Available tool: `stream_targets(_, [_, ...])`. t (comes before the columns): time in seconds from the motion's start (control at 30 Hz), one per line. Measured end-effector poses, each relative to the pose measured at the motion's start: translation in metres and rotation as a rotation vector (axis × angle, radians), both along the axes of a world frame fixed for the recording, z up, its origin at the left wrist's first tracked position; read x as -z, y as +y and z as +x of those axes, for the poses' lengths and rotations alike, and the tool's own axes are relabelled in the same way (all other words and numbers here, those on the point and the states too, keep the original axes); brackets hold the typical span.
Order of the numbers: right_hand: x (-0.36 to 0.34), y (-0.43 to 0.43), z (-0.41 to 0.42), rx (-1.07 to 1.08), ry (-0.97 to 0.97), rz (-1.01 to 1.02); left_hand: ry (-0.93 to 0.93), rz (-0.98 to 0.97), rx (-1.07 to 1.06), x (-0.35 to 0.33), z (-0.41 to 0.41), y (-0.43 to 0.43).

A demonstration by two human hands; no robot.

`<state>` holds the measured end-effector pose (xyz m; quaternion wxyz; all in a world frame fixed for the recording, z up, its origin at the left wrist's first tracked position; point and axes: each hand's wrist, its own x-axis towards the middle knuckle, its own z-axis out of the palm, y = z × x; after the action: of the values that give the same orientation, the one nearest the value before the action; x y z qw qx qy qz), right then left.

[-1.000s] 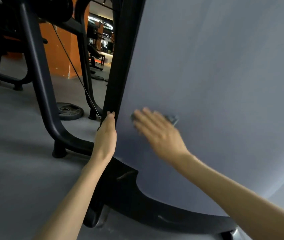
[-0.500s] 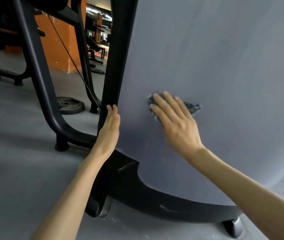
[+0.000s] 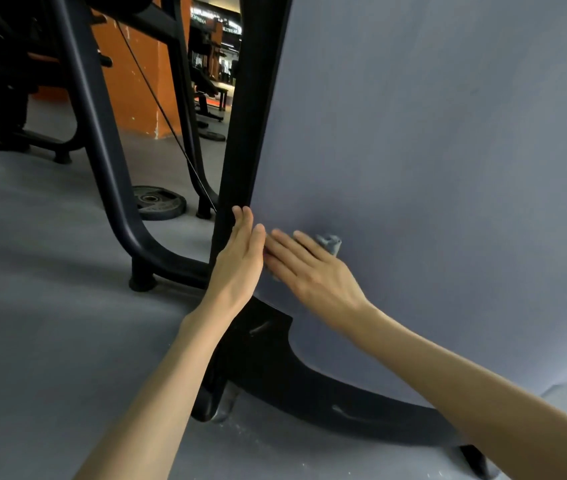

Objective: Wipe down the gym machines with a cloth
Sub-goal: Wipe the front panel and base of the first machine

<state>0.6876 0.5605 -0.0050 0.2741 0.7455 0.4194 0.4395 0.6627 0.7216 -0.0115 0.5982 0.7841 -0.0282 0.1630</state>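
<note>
Machine panel (image 3: 431, 168): large, grey-blue, matte, fills the right half of the view. It is bounded on its left by a black upright post (image 3: 250, 116) and below by a black curved base (image 3: 309, 386). The base has pale scuff marks and a foot (image 3: 476, 459) at the lower right.

Cloth (image 3: 329, 242): small, grey-blue, low on the panel near its left edge. It is mostly hidden under the right hand (image 3: 313, 271), with one bunched corner showing past the fingers.

Right grip: fingers straight and slightly spread, pressing the cloth flat to the panel, no pinch. The hand is motion-blurred.

Left hand (image 3: 240, 258): grip flat, fingers straight and held together. Their tips rest against the post where it meets the panel, just beside the right fingertips.

Room: grey floor (image 3: 32, 306), with pale specks near the base. A neighbouring machine's dark tubular frame (image 3: 102, 150) stands to the left, with a thin black cable (image 3: 167, 116) running diagonally down beside it. A weight plate (image 3: 159, 201) lies flat on the floor between the frame and the post. Behind is an orange column (image 3: 136, 81). Through the gap, a bench (image 3: 211, 95) and lit signage are visible, too far away to read.
</note>
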Motion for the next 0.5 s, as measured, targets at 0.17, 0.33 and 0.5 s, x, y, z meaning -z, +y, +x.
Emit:
stream_targets(0.17, [0.023,-0.01,0.0,0.032,0.029,-0.008,0.002,-0.014,-0.033,-0.003,0.0,-0.004])
stream_targets(0.33, [0.015,-0.037,-0.012,0.002,0.092,-0.198,-0.003,-0.035,-0.114,-0.018,-0.009,-0.02])
stream_targets(0.5, [-0.087,-0.053,-0.017,-0.063,-0.077,0.25,-0.138,0.009,-0.084,-0.047,-0.025,-0.036])
